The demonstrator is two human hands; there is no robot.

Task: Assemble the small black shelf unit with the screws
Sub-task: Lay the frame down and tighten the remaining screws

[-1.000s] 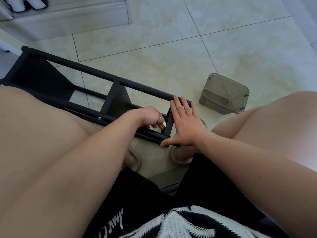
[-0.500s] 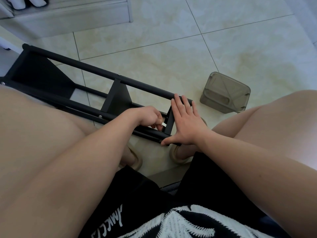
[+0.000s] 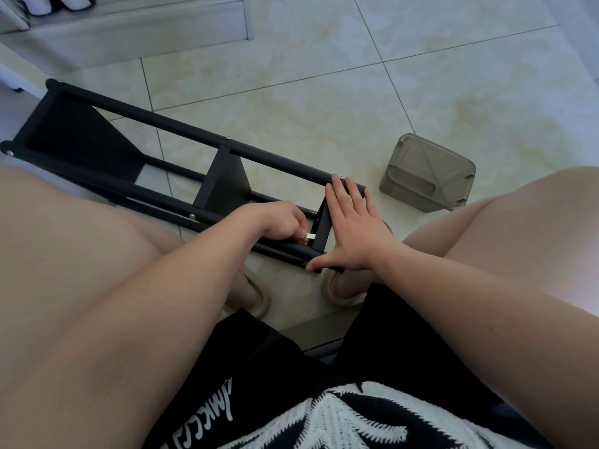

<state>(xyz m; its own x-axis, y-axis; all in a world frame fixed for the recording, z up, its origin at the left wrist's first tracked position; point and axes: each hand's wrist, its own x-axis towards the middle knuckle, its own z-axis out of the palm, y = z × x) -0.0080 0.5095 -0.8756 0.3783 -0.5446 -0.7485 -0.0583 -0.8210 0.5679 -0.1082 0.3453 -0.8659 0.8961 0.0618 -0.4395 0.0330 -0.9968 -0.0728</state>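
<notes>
The right hand (image 3: 353,231) lay flat with fingers straight, pressed on the near end of the black shelf unit (image 3: 227,176). The unit lay on its side on the floor (image 3: 324,92), its long axis running away leftward from that hand. The left hand (image 3: 285,222) pinched a small silver tool (image 3: 310,235) (kind unclear) beside the right palm. White lettering on the shorts (image 3: 259,367) was unreadable.

Black shelf unit (image 3: 223,176), one. Silver screw heads (image 3: 228,138) plainly showing, three. Small silver tool (image 3: 310,235), one. Translucent grey plastic box (image 3: 428,176), one. Tan slippers (image 3: 337,288), two. Hands, two: left hand (image 3: 278,218), right hand (image 3: 353,228).
</notes>
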